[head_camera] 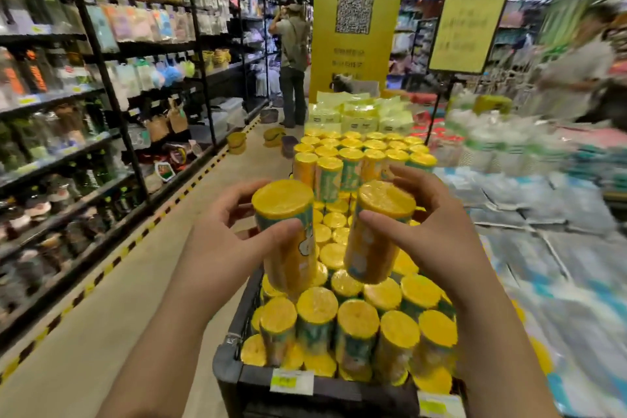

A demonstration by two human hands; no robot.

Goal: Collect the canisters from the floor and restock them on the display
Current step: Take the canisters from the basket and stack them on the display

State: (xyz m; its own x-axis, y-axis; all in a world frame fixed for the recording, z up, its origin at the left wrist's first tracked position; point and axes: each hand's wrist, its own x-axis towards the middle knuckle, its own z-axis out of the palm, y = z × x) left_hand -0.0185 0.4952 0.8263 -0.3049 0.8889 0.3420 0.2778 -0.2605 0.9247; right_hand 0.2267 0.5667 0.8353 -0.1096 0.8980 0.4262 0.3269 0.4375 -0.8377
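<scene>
My left hand (224, 241) grips a yellow-lidded canister (288, 234) upright over the display bin (237, 373). My right hand (431, 237) grips a second canister (376, 231), tilted slightly, just to the right of the first. Both canisters hang above the stacked canisters (353, 322) that fill the dark bin in several rows. A taller block of the same canisters (353, 159) stands farther back in the display.
Dark shelving (101, 132) runs along the left of the aisle, edged by yellow-black floor tape (142, 234). Baskets (237, 142) sit on the floor ahead. A person (293, 61) stands down the aisle; another (576, 75) is at right. Packaged goods (543, 214) lie right of the bin.
</scene>
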